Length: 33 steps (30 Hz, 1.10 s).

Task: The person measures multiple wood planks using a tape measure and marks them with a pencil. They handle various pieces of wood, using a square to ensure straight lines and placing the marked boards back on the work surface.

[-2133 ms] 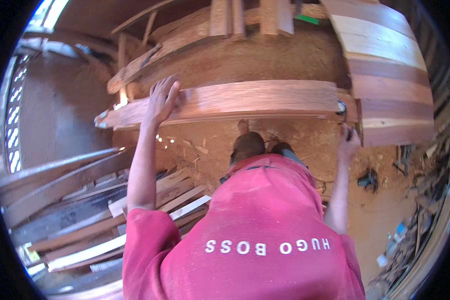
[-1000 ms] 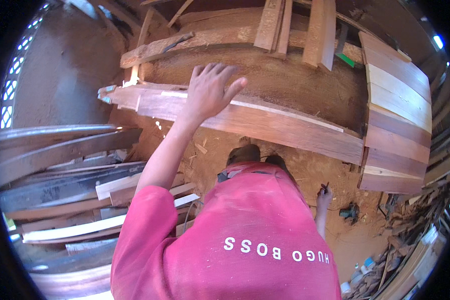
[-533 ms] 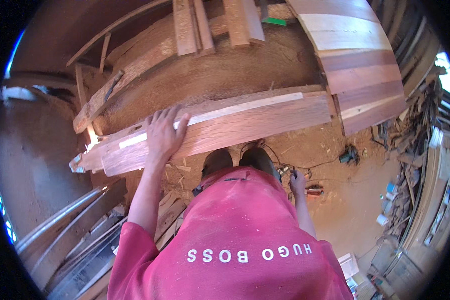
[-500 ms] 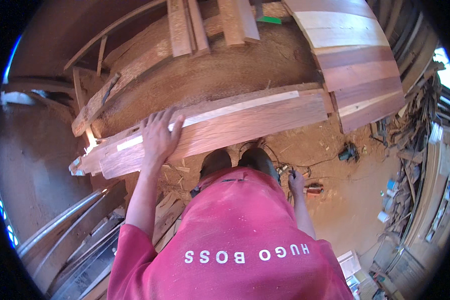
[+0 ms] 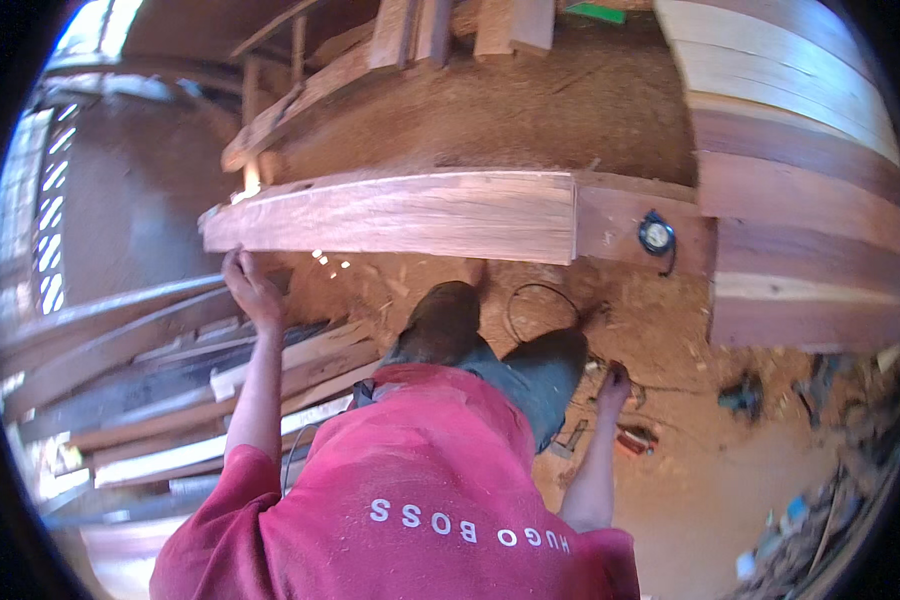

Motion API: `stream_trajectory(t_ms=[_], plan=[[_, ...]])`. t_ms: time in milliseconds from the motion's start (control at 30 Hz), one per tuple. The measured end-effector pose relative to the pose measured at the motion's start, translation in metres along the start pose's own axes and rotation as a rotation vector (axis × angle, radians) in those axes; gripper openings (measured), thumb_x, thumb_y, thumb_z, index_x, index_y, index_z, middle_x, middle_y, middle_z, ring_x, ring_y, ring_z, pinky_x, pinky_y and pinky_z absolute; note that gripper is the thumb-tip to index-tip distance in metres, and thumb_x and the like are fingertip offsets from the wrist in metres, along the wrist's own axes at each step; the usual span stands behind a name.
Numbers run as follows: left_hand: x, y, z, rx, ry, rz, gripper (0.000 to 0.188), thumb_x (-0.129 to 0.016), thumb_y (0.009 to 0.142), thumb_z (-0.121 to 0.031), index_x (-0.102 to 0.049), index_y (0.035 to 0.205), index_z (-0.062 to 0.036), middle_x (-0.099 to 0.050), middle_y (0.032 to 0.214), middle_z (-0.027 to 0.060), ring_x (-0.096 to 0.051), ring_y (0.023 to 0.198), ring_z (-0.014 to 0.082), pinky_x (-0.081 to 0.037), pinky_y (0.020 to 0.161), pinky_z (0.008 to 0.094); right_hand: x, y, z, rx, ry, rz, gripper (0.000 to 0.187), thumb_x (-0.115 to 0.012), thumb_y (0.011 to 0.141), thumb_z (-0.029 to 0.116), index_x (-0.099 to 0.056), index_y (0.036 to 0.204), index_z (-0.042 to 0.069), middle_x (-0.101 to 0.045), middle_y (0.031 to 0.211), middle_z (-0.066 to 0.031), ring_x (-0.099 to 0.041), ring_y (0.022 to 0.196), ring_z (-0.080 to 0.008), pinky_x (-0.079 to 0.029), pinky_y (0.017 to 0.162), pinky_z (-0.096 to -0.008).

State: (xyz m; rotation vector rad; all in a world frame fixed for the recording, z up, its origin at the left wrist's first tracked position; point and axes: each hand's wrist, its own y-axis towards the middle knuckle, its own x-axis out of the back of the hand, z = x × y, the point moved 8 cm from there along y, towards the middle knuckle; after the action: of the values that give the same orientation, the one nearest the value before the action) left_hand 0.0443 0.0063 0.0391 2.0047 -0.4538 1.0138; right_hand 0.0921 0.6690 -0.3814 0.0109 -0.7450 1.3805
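A long reddish-brown wooden board [image 5: 390, 215] lies across in front of me, its broad grained face up. My left hand [image 5: 253, 288] is at the board's near left end, fingertips bent against its lower edge; part of the fingers is hidden there. Low at my right side hangs my right hand [image 5: 614, 385], away from the board, with its fingers curled. Whatever it may hold is too small and dark to name. Past the board's right end, a round dark tape measure [image 5: 656, 236] rests on the wooden bench plank [image 5: 606, 222].
A striped panel of joined planks [image 5: 800, 190] stands at the right. Short planks [image 5: 395, 30] and a green piece [image 5: 597, 13] are at the far side. Stacked timber [image 5: 310, 375] fills the left. A cable [image 5: 515, 310] and a red tool [image 5: 635, 440] lie on the dusty floor.
My left hand has gone from lying flat on the wood to the board's left end. The pale strip no longer shows, and the tape measure has come into sight. My view has shifted.
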Motion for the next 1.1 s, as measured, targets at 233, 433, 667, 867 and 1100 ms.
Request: stream_trajectory(t_ms=[233,433,667,867,1100], plan=[[-0.058,-0.305,0.037,0.580,0.224,1.304,0.057,-0.049,0.102,-0.049,-0.059,0.131,-0.0007,-0.068,0.118,0.0180,-0.064,0.104,0.0281,-0.049,0.095,0.0392,0.042,0.091,-0.180,0.001,-0.061,0.050,0.037,-0.058,0.101,0.032,-0.070,0.102,-0.002,-0.072,0.089,-0.0131,-0.060,0.074,-0.0213,-0.048,0.067,-0.0384],[-0.076,-0.365,-0.045,0.501,0.242,1.472,0.051,-0.050,0.102,-0.045,-0.062,0.126,-0.0011,-0.067,0.120,0.0216,-0.065,0.112,0.0340,-0.050,0.097,0.0412,0.054,0.087,-0.256,-0.104,-0.085,0.093,0.032,-0.058,0.099,0.027,-0.071,0.100,-0.002,-0.070,0.087,-0.0130,-0.060,0.074,-0.0205,-0.048,0.068,-0.0377],[-0.085,-0.386,-0.040,0.550,0.221,1.382,0.054,-0.046,0.103,-0.045,-0.062,0.124,0.0027,-0.068,0.117,0.0230,-0.066,0.109,0.0343,-0.050,0.095,0.0407,0.044,0.063,-0.315,-0.254,-0.296,0.381,0.033,-0.058,0.097,0.028,-0.069,0.102,-0.003,-0.070,0.090,-0.0176,-0.063,0.083,-0.0256,-0.048,0.076,-0.0379],[-0.086,-0.398,-0.046,0.443,0.225,1.448,0.052,-0.046,0.104,-0.043,-0.061,0.124,0.0029,-0.065,0.120,0.0241,-0.062,0.114,0.0388,-0.047,0.099,0.0438,0.041,0.082,-0.306,-0.212,-0.222,0.362,0.034,-0.058,0.098,0.028,-0.070,0.108,-0.003,-0.072,0.097,-0.0179,-0.066,0.092,-0.0280,-0.049,0.083,-0.0385],[-0.086,-0.408,-0.042,0.404,0.242,1.461,0.054,-0.040,0.106,-0.044,-0.060,0.128,0.0011,-0.064,0.123,0.0232,-0.060,0.118,0.0382,-0.045,0.102,0.0439,0.039,0.084,-0.287,-0.311,-0.208,0.338,0.029,-0.060,0.099,0.024,-0.070,0.108,-0.002,-0.072,0.103,-0.0160,-0.066,0.095,-0.0255,-0.049,0.086,-0.0367]])
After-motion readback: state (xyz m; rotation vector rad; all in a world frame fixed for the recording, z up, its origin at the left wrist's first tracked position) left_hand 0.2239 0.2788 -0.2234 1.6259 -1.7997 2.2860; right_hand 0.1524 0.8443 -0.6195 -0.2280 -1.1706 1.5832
